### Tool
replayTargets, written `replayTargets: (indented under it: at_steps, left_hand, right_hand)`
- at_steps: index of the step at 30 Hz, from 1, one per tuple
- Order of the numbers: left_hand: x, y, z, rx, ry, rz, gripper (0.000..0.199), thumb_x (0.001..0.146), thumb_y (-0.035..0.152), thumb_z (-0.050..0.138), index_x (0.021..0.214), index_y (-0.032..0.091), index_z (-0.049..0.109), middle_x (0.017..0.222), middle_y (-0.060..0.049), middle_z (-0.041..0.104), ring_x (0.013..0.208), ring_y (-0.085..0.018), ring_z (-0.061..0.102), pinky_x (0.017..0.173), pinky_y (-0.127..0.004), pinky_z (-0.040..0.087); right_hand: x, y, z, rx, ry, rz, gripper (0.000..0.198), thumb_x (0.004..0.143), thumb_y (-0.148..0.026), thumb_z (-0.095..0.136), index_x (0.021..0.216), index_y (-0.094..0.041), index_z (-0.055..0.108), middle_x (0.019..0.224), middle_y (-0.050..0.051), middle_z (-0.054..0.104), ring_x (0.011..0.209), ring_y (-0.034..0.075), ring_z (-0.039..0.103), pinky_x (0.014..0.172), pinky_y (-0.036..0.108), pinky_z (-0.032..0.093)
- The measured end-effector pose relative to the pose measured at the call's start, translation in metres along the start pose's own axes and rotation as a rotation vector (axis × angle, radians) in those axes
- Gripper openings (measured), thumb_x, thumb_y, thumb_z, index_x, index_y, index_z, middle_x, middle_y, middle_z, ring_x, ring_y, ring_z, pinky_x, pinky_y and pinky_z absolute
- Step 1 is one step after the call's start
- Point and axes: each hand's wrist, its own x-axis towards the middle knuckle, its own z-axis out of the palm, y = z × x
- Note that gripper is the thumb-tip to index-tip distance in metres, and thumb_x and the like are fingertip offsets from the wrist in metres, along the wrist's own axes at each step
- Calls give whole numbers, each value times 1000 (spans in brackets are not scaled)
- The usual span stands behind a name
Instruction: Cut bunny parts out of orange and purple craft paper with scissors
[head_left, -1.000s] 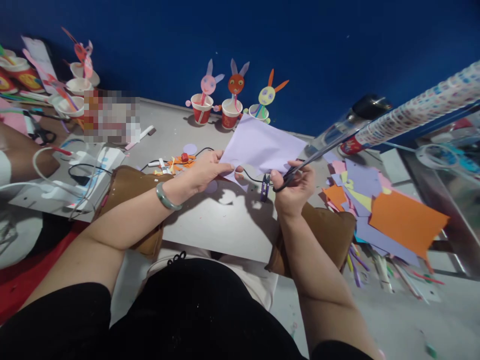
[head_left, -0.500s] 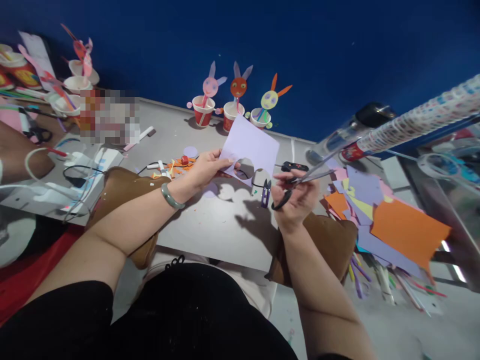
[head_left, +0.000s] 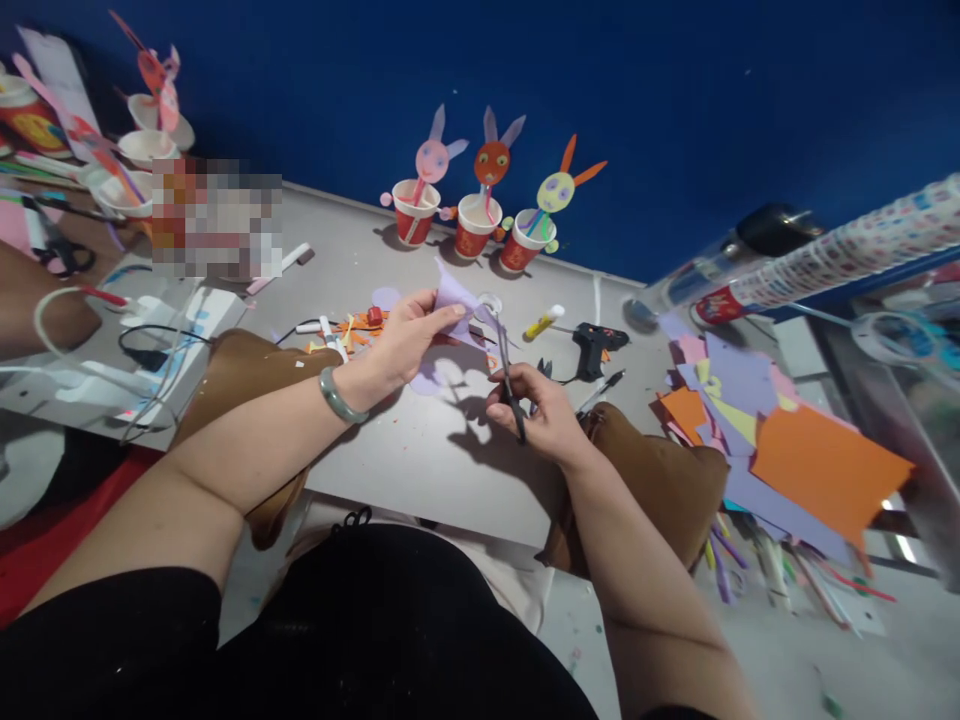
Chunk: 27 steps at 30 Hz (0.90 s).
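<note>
My left hand [head_left: 409, 340] pinches a sheet of purple paper [head_left: 454, 292], which is turned nearly edge-on. My right hand [head_left: 541, 412] is closed round a pair of scissors [head_left: 510, 385], whose blades point up and away beside the paper's right edge. Whether the blades touch the paper I cannot tell. Under my hands on the grey table [head_left: 420, 450] lies a purple paper circle [head_left: 426, 380]. A second purple circle [head_left: 385, 298] rests farther back, partly behind my left hand.
Three red cups with paper rabbits [head_left: 474, 222] stand along the blue wall. A black glue gun [head_left: 597, 348] and a yellow marker [head_left: 544, 322] lie right of centre. Coloured paper [head_left: 825, 450] is piled at the right. Another person's arm [head_left: 45, 300] is at the left.
The purple paper has turned from facing me to almost edge-on. My right hand has brought the scissors left, to the paper, with the blades now pointing away from me.
</note>
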Motion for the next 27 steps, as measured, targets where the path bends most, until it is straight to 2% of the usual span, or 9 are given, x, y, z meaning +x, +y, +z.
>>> replayTargets:
  at_steps: [4, 7, 12, 16, 20, 24, 27]
  left_hand:
    - [-2, 4, 2, 21, 69, 41, 7, 81, 17, 74, 81, 17, 67, 74, 3, 68, 64, -7, 63, 63, -19, 52]
    - [-5, 3, 4, 30, 46, 33, 10, 80, 18, 76, 81, 17, 66, 75, 2, 68, 63, -7, 62, 63, -20, 53]
    - [-12, -2, 4, 59, -25, 22, 17, 75, 23, 81, 77, 16, 66, 68, 3, 64, 58, -6, 57, 58, -19, 51]
    - [-15, -5, 5, 47, -71, 12, 17, 73, 23, 82, 81, 15, 68, 72, 2, 69, 60, -7, 61, 59, -20, 52]
    - [-13, -5, 5, 41, -43, -1, 18, 70, 21, 80, 82, 16, 68, 73, 1, 71, 60, -9, 63, 60, -20, 53]
    - [-3, -3, 1, 60, 24, 52, 13, 70, 20, 77, 80, 17, 70, 71, 2, 72, 58, -9, 61, 57, -20, 50]
    - [4, -3, -3, 55, 47, 75, 11, 68, 19, 77, 76, 18, 69, 70, 1, 71, 58, -10, 62, 56, -21, 50]
  right_hand:
    - [1, -4, 1, -55, -63, 69, 44, 75, -50, 84, 99, -22, 61, 74, 0, 71, 64, 16, 62, 63, 29, 49]
    - [2, -7, 1, -67, -67, 109, 40, 75, -47, 83, 98, -22, 61, 71, -2, 69, 62, 14, 58, 62, 28, 46]
    - [3, -4, 1, -19, -81, 113, 43, 74, -49, 84, 98, -22, 60, 71, -2, 66, 64, 15, 58, 64, 29, 46]
    - [3, 4, 4, 67, -111, 136, 48, 73, -52, 84, 100, -22, 59, 76, -1, 67, 70, 17, 62, 68, 30, 49]
    - [5, 4, 4, 56, -122, 148, 52, 71, -55, 85, 99, -20, 60, 76, -1, 66, 69, 15, 60, 68, 29, 47]
    - [2, -9, -16, -66, -150, 138, 53, 70, -61, 85, 95, -20, 61, 68, -3, 61, 62, 14, 56, 60, 28, 43]
    - [-12, -15, -46, -204, 7, 65, 52, 71, -61, 84, 96, -21, 61, 75, 0, 67, 66, 16, 60, 64, 30, 47]
